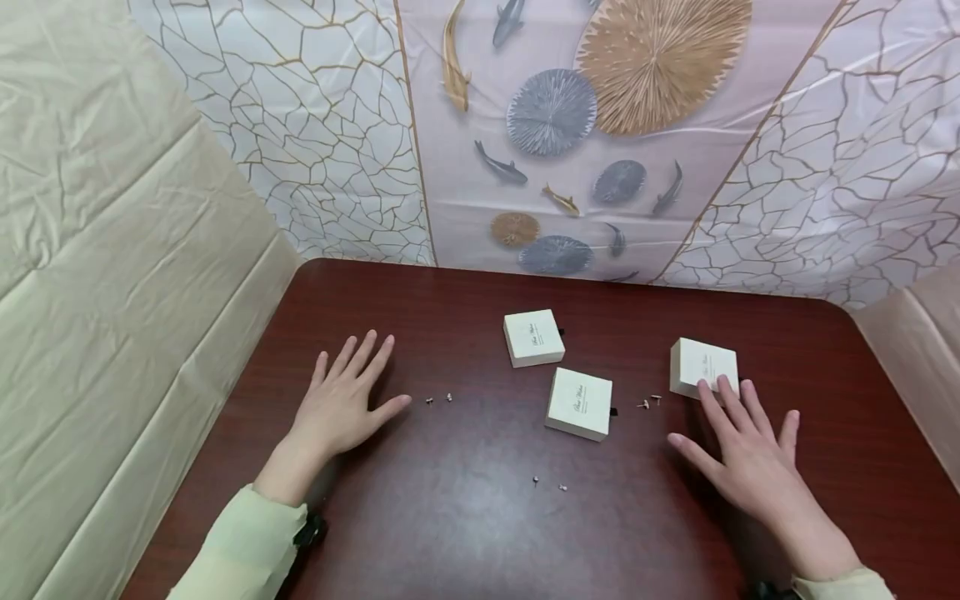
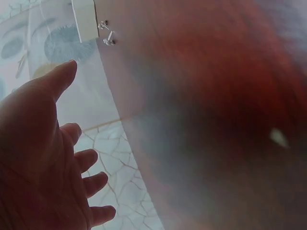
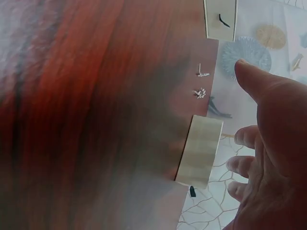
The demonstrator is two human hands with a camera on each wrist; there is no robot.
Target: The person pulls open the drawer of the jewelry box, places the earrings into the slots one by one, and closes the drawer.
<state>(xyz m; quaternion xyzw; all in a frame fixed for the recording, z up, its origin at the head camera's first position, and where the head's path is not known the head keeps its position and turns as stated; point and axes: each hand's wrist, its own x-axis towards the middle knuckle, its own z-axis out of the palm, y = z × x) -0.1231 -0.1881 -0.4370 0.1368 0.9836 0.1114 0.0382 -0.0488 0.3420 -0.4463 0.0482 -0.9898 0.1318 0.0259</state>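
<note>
Left hand and right hand are spread, holding nothing; no step seems underway; lifting studs calls for pinching.

Reddish table, fish-print backdrop, beige panel, perhaps cloth

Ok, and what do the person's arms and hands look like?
The left hand and right hand are bare, no gloves or rings visible. The left sleeve and right sleeve are pale, yellowish. A small black item shows beside each sleeve, details unclear.
</note>
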